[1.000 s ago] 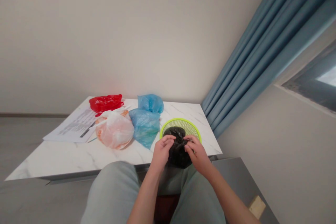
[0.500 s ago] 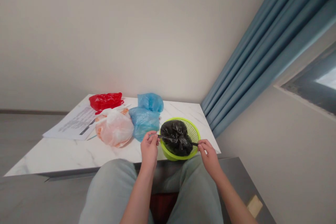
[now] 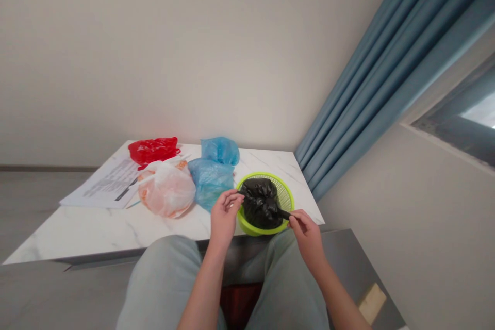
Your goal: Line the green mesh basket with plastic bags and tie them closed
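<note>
Surface: white marble table (image 3: 116, 232); blue curtain (image 3: 367, 72) off to right
Bag: black plastic bag (image 3: 262, 203), bunched up, sits inside lime-green mesh basket (image 3: 255, 229); twisted tail (image 3: 284, 213) sticks out right over rim
Right hand (image 3: 307, 234): thumb and fingers pinching that tail
Left hand (image 3: 226, 216): fingers curled, tips at bag's upper left edge; cannot tell if gripping
Nearby: blue plastic bags (image 3: 211, 183) just left of basket; white-orange plastic bag (image 3: 167, 190) beyond them; red plastic bag (image 3: 152, 149) behind; printed paper (image 3: 104, 183) far left
Below: grey-green trousers (image 3: 162, 278) at table edge

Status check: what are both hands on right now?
Right hand pinching tail of black plastic bag; left hand at bag's edge. Bag in lime-green basket. Blue plastic bag beside basket.
</note>
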Demonstrator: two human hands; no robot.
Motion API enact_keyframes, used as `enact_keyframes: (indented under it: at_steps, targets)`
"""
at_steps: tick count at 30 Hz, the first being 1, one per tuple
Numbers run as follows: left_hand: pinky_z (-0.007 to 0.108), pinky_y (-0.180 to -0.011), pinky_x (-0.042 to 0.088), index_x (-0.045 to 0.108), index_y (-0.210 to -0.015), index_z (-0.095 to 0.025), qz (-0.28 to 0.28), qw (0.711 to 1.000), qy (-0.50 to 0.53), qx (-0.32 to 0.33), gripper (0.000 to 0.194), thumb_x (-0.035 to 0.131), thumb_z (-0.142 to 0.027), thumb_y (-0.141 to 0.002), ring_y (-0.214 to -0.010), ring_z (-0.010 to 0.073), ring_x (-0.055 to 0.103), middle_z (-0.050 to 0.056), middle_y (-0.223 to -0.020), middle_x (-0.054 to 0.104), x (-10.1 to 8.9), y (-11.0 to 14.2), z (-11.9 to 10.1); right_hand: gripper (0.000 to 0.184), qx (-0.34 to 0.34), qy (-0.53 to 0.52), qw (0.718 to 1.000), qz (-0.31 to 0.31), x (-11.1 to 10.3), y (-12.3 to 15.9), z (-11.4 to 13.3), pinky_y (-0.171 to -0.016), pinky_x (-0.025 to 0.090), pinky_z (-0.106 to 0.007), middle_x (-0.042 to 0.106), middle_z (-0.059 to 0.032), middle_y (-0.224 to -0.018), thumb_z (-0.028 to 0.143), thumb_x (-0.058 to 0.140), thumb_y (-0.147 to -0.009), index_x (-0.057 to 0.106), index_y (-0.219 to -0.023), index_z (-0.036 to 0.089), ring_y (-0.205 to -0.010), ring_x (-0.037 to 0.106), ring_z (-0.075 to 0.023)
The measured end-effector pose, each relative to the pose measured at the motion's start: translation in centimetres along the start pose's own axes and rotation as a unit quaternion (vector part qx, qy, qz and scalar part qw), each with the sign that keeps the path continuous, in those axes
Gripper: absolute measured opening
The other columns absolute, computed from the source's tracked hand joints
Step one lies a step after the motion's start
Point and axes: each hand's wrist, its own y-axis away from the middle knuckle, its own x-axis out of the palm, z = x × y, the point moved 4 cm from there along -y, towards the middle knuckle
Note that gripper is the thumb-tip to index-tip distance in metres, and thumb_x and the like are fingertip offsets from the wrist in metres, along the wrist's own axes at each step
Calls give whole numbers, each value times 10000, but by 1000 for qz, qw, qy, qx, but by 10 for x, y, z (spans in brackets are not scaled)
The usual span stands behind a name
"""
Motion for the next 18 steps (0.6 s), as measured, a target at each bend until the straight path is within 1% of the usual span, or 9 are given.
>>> enact_keyframes:
  at_steps: [2, 3, 6, 8, 10, 12, 14, 16, 18]
  targets:
    - [322, -790, 508, 559, -1133, -173, -14, 999, -39, 19, 410, 682, -365, -792, -893, 192, 651, 82, -964, 686, 2, 1, 3, 165, 18, -27, 999, -1, 8, 3, 2, -731, 477, -287, 611, -34, -860, 345, 570, -926, 649, -893, 204, -788, 583, -169]
    - [325, -776, 510, 548, -1166, -177, -30, 996, -73, 28, 435, 677, -360, -793, -912, 199, 641, 90, -1000, 672, 0, 1, 7, 163, 30, -44, 999, -3, 11, 4, 3, -725, 481, -285, 603, -27, -852, 353, 577, -920, 640, -893, 205, -774, 584, -165]
    - [357, -777, 517, 513, -1280, -191, -69, 979, -186, 52, 512, 645, -338, -808, -1030, 239, 602, 138, -1201, 597, -8, 0, 23, 186, 63, -101, 993, -6, 16, 6, 6, -691, 495, -276, 597, -20, -864, 388, 584, -908, 631, -912, 208, -747, 598, -158]
    - [400, -838, 510, 476, -1349, -194, -74, 969, -227, 61, 549, 607, -325, -833, -1130, 268, 563, 165, -1332, 527, -13, -2, 34, 206, 74, -124, 989, -3, 16, 6, 11, -671, 499, -273, 608, -23, -874, 406, 585, -903, 640, -920, 209, -734, 605, -156]
    - [436, -899, 490, 448, -1385, -182, -61, 967, -240, 60, 560, 571, -324, -857, -1186, 284, 535, 178, -1383, 498, -14, -7, 43, 212, 79, -134, 988, 8, 15, 8, 15, -662, 500, -271, 621, -20, -851, 412, 584, -903, 648, -923, 211, -710, 604, -152]
    - [461, -960, 455, 484, -1355, -174, -35, 964, -254, 68, 522, 563, -322, -861, -1212, 292, 519, 170, -1355, 535, -9, -13, 45, 214, 84, -137, 987, 15, 13, 10, 18, -650, 497, -269, 627, -14, -803, 413, 580, -905, 653, -917, 212, -681, 597, -149]
    - [462, -997, 425, 564, -1254, -187, -9, 957, -274, 92, 427, 581, -321, -849, -1194, 287, 526, 138, -1257, 605, -1, -17, 40, 218, 88, -131, 987, 13, 10, 12, 19, -638, 492, -267, 633, -12, -773, 415, 582, -902, 659, -909, 211, -667, 587, -149]
    - [444, -979, 429, 628, -1082, -202, -4, 951, -287, 115, 272, 585, -338, -850, -1104, 275, 564, 101, -1106, 657, 7, -17, 32, 223, 92, -119, 989, 2, 7, 14, 18, -641, 488, -267, 642, -17, -779, 416, 587, -898, 666, -899, 207, -680, 585, -154]
    - [413, -910, 452, 629, -914, -210, -17, 949, -291, 118, 167, 572, -358, -862, -975, 259, 596, 71, -957, 665, 12, -13, 21, 231, 91, -98, 991, -9, 3, 15, 16, -664, 489, -273, 659, -31, -813, 413, 586, -897, 676, -873, 202, -728, 591, -165]
